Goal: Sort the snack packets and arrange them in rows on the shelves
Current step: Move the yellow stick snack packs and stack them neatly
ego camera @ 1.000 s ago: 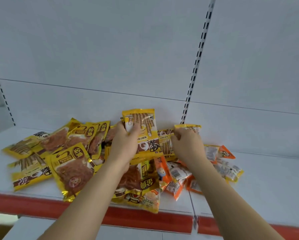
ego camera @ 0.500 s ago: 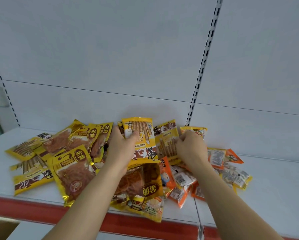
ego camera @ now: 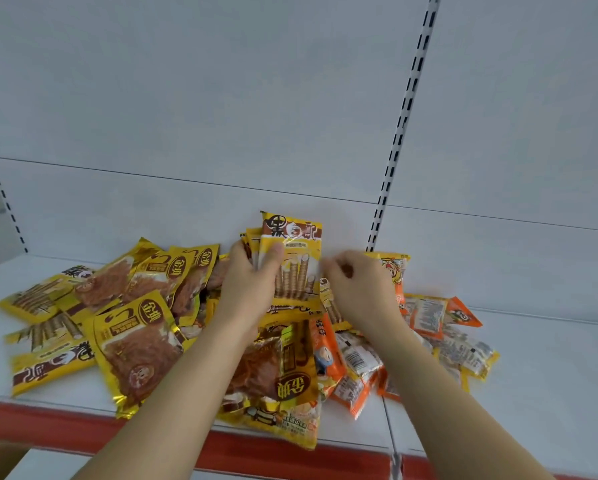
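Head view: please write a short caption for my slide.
Left hand holds wafer-roll packets upright above a mixed snack pile on a white shelf; right hand hovers beside them.

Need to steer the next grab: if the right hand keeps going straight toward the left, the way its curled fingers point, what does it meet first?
Most likely the upright wafer-roll packet gripped in the left hand. The right hand fingertips look just short of its right edge, though depth is unclear.

Yellow and orange snack packets (ego camera: 145,344) heaped on shelf (ego camera: 550,368).
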Tool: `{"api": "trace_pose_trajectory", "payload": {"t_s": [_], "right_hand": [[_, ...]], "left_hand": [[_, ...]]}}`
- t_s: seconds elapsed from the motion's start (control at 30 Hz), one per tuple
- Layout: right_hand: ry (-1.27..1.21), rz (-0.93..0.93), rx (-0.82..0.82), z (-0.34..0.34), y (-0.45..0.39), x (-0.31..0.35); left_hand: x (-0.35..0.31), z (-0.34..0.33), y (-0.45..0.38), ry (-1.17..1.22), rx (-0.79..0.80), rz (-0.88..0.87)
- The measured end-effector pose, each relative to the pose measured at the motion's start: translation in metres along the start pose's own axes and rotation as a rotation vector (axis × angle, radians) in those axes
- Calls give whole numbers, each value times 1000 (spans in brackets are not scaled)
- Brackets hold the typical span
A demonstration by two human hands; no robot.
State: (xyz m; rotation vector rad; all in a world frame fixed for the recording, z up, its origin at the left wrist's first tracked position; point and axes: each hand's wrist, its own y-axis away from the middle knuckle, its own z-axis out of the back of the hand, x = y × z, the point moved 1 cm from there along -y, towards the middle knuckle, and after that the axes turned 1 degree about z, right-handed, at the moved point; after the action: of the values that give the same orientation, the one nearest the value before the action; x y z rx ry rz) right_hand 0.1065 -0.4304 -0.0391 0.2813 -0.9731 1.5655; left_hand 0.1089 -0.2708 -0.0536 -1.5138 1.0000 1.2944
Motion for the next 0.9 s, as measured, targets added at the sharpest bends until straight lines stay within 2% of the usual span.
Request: {"api": "trace_pose_trajectory", "payload": {"t_s": [0.07,0.17,0.27,0.4,0.6,0.63,0.7,0.77,0.9], "right_hand": [[208,12,-29,4,-12,-14],[549,-56,130,-7,-22,-36],[628,-129,243,-22,-22,-44],[506,-125,143,-23,-29,-45],[111,44,-181,10,-29,-10],[-20,51,-187,15,-26,-1],[-258,30,-66,15,-18,19],[-260,60,65,1,-8,31],[-221,86,87,-21,4,38]], "left_hand": [[-1,10,-4,7,-68,-12],[-1,24,-9,23,-138,11],[-2,33,-9,-4,-157,14],[0,42,-8,-56,-147,-12],[-1,44,-7,-91,-183,-28],[-2,43,-5,-92,-185,-28],[-7,40,0,-67,-171,-19],[-12,35,6,-37,-143,1],[-21,34,15,15,-95,76]]}}
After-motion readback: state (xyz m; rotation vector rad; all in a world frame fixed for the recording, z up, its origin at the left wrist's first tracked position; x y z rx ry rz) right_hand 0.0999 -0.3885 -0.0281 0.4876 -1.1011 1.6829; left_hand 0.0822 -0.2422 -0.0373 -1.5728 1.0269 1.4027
